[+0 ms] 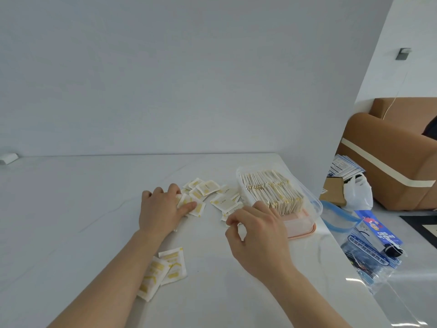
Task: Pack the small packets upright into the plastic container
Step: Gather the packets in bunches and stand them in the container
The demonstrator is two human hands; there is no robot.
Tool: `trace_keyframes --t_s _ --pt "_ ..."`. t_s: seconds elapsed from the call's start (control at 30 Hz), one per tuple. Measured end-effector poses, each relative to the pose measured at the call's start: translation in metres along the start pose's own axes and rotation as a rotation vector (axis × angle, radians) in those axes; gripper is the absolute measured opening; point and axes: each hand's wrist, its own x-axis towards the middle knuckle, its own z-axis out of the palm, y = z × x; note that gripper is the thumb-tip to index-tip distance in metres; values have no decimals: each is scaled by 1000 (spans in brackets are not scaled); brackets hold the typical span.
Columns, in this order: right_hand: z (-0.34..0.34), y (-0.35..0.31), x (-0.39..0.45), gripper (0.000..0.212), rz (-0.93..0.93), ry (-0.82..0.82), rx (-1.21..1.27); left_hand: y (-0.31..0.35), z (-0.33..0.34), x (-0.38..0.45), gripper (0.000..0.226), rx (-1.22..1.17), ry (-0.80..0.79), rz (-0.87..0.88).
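As my left hand [163,207] lies flat, fingers straight, pressing loose packets [214,195] at frame centre, it is the nearer hand to them; they lie flat just right of its fingertips. My right hand [255,229], fingers curled, pinch contents not discernible, hovers beside the plastic container [314,201], centre right, nearly full of upright packets, long axis running toward upper left. More packets [163,271] lie by my left forearm. Packet printing unreadable; a blue bag [369,249] at right carries Chinese lettering, illegible.

One head-worn wide-angle view looks forward and down, close over the white surface [94,221]; a blank wall [165,79] fills the upper half; edges bend, perhaps from lens distortion.
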Motion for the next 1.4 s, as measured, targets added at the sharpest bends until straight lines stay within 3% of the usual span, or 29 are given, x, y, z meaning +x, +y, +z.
trace_keyframes --t_s 0.1,0.2,0.33,0.4,0.53,0.6,0.7,0.87,0.93,1.0,1.13,1.33,1.4 --pt "1 0 -1 9 -4 6 2 3 -4 -2 50 -77 117 99" --pt "0 1 0 9 1 18 27 5 -9 -3 34 -233 83 9" --pt "-3 -2 2 9 44 36 117 16 -34 -3 22 -762 162 -168" --pt "-8 -9 3 11 164 -7 265 34 -56 -9 21 -972 169 -157" --pt "-19 -26 9 43 575 -167 828 73 -87 -29 18 -1215 -15 -14" --pt "-23 -29 12 37 661 -159 1013 86 -92 -36 19 -1234 -93 91" --pt "-23 -25 12 31 715 -119 1030 97 -91 -39 27 -1236 -143 145" --pt "-25 -10 15 19 738 -224 865 89 -83 -27 38 -1307 93 -54" --pt "-25 -9 14 10 712 -344 819 87 -86 -25 39 -1300 150 -25" --pt "-23 -11 12 14 692 -444 815 89 -88 -29 36 -1239 161 66" --pt "-24 -15 10 10 603 -504 929 97 -74 -37 20 -1094 97 178" --pt "-28 -13 13 18 589 -490 1018 98 -75 -39 21 -1307 -161 118" --pt "-29 -13 14 18 592 -491 1003 99 -78 -40 25 -1264 -168 150"
